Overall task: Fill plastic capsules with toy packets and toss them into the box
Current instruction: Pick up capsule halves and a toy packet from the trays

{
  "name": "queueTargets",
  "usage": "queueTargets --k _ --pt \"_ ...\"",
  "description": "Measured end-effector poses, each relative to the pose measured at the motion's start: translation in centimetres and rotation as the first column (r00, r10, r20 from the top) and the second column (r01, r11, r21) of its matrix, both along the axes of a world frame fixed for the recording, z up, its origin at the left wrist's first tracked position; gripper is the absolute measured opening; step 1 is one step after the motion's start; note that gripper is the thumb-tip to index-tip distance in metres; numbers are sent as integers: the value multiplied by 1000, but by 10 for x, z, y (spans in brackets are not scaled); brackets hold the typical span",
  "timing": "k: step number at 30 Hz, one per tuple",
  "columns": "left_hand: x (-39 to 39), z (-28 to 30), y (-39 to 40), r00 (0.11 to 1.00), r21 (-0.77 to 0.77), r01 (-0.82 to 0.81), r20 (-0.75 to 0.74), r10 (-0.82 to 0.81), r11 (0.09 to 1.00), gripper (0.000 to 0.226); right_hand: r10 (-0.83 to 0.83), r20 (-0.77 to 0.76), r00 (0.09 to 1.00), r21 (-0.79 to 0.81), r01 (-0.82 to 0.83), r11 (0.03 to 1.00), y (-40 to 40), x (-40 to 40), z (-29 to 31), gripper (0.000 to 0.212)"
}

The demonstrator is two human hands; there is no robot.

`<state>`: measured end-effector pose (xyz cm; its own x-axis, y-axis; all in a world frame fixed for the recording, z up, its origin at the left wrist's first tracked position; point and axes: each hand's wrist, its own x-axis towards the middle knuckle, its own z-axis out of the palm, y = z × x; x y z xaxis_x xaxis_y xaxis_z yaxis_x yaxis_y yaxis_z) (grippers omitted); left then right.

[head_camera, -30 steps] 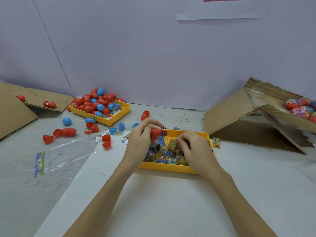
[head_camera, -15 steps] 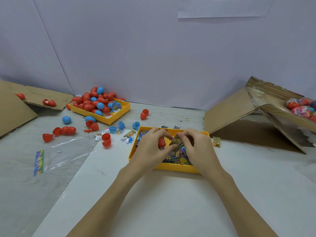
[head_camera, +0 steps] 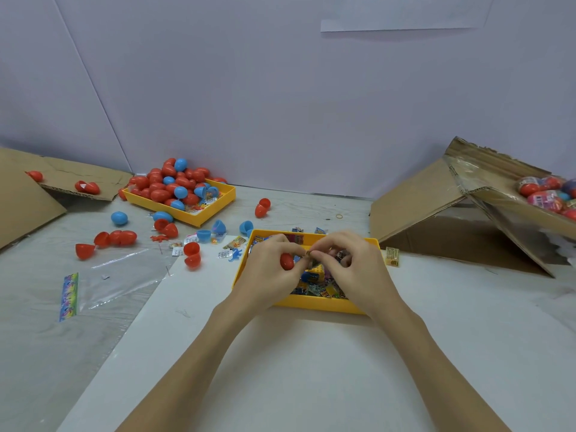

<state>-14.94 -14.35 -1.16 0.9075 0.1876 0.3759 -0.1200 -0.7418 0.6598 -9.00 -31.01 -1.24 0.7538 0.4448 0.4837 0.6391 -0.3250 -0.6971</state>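
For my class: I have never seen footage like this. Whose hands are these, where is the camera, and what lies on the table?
No machine here: a person wears a camera on the head, looking down at their own bare hands. The left hand grips a red capsule; the right hand pinches a small toy packet beside it. Below them sits a yellow tray of packets. A second yellow tray, far left, holds red and blue capsules, with more scattered around it. At right, a cardboard box holds finished capsules.

A pale lilac wall [head_camera: 280, 88], lit evenly, is seen behind a grey-white table [head_camera: 311, 369], with a paper sheet [head_camera: 405, 14] fixed high up.
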Motion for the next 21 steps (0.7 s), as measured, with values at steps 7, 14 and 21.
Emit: queueTargets --k 7,14,21 --pt "0 0 0 1000 -30 -1 8 1 1000 18 -81 -23 996 -41 80 996 1 3 -6 8" --pt "-1 3 2 998 -72 24 63 -20 997 14 -163 0 987 -15 163 986 1 6 -7 7" --pt "-1 9 6 998 -448 5 -52 -32 894 14 -54 -13 998 70 54 996 0 4 -2 25"
